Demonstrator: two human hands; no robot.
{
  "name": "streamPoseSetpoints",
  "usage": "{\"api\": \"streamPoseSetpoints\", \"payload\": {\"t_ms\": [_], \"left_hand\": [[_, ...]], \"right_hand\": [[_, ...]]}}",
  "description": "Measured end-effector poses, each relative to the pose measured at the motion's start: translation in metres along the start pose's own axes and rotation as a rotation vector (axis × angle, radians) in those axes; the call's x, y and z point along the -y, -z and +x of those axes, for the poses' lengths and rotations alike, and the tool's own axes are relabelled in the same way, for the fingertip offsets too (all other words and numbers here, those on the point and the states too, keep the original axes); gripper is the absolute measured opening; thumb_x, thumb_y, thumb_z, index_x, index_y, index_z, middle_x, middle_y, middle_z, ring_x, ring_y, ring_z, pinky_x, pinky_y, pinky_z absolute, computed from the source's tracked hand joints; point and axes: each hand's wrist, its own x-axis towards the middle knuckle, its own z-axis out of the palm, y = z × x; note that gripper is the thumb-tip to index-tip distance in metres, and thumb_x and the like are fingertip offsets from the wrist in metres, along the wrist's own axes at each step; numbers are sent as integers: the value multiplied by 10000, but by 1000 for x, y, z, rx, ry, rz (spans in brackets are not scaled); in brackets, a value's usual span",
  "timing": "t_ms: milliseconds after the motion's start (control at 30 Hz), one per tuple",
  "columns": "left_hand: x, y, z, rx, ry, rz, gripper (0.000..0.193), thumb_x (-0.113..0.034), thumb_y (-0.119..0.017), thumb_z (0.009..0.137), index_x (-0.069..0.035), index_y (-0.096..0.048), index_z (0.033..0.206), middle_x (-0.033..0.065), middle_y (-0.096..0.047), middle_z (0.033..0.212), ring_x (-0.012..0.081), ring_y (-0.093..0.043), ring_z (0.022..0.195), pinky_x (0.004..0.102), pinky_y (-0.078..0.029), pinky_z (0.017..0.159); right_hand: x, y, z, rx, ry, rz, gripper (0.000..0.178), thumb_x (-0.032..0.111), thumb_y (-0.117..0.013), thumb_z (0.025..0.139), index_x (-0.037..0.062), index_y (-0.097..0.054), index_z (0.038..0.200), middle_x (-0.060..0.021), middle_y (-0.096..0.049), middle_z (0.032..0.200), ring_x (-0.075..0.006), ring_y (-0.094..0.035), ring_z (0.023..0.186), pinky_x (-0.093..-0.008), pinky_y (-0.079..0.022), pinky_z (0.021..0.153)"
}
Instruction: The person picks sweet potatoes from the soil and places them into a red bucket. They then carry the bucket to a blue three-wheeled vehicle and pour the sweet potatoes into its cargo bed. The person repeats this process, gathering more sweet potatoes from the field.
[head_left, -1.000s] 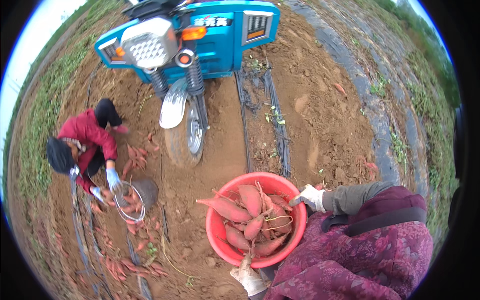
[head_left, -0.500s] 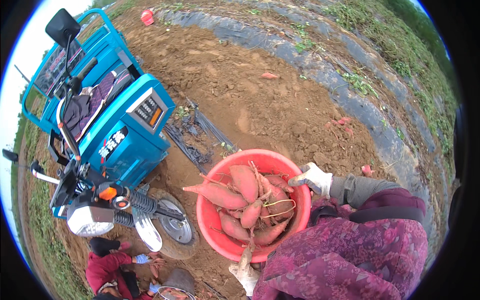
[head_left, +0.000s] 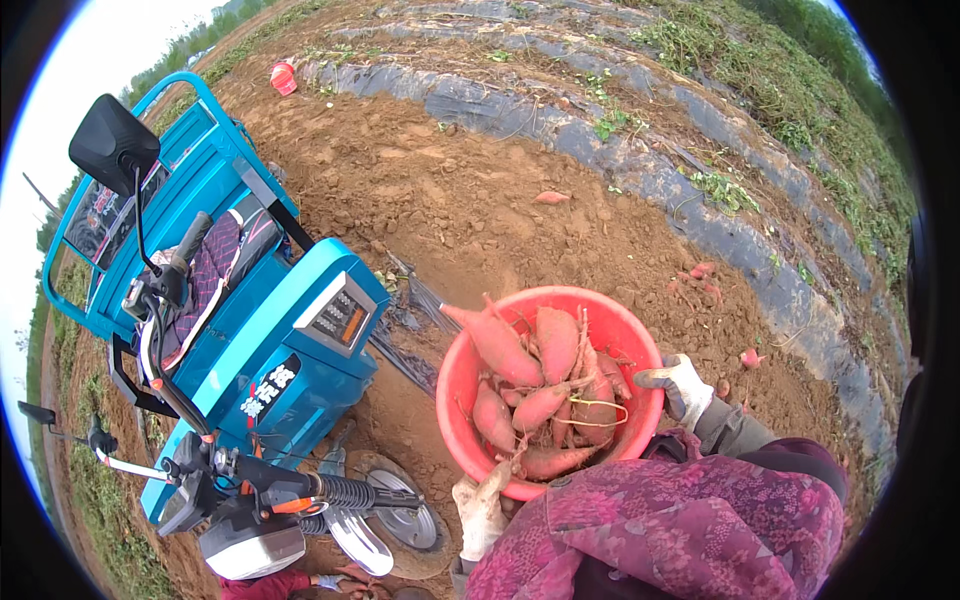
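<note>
Soil: lay loose beside strips of dark plastic film.
Blue vehicle: stood on the soil, to the left.
Red basin: was held close to patterned purple clothing.
Left hand: gloved, was clamped on the basin's near-left rim.
Right hand: gloved, was clamped on its right rim.
Sweet potatoes: lay heaped inside the basin, one tip jutting over the rim.

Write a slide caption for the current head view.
Gloved left hand and gloved right hand hold a red basin of sweet potatoes near a blue vehicle on brown soil.
</note>
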Motion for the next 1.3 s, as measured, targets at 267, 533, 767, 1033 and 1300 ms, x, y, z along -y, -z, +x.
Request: {"api": "streamPoseSetpoints", "payload": {"t_ms": [267, 533, 767, 1033, 1300], "left_hand": [[-121, -71, 100, 311, -14, 87, 241, -210, -758, 909, -39, -727, 1076, -23, -666, 793, 48, -471, 542, 236, -349, 486], [-211, -183, 283, 210, -41, 17, 197, -192, -736, 929, -11, -752, 1008, -4, -673, 763, 49, -467, 532, 221, -336, 491], [-316, -282, 378, 112, 131, -70, 298, -226, -753, 921, 10, -703, 1095, 31, -709, 800, 75, -556, 511, 225, -415, 465], [-458, -317, 537, 16, 192, -237, 194, -212, -743, 930, -35, -734, 1010, -8, -634, 690, 52, -422, 451, 234, -310, 428], [-646, -334, 723, 135, -20, -137, 212, -206, -768, 910, -26, -739, 1020, 16, -702, 802, 77, -586, 594, 238, -443, 512]], "right_hand": [[83, -18, 55, -60, 133, 142, 335, 9, -743, 851, -88, -680, 1165, -154, -745, 1013, -217, -725, 823, -366, -594, 791], [187, -56, 270, -47, 72, 149, 373, 4, -752, 810, -91, -687, 1165, -144, -749, 1024, -225, -722, 840, -368, -587, 814], [352, -109, 423, -14, 61, 14, 362, 3, -751, 793, -101, -692, 1135, -142, -749, 994, -228, -725, 823, -372, -595, 786], [472, -233, 605, 5, 14, -93, 245, -14, -750, 790, -101, -720, 1017, -146, -738, 903, -226, -710, 745, -352, -579, 701], [574, -380, 753, 100, 172, -17, 247, -40, -691, 800, -84, -708, 1041, -118, -735, 992, -210, -709, 834, -354, -579, 781]]}}
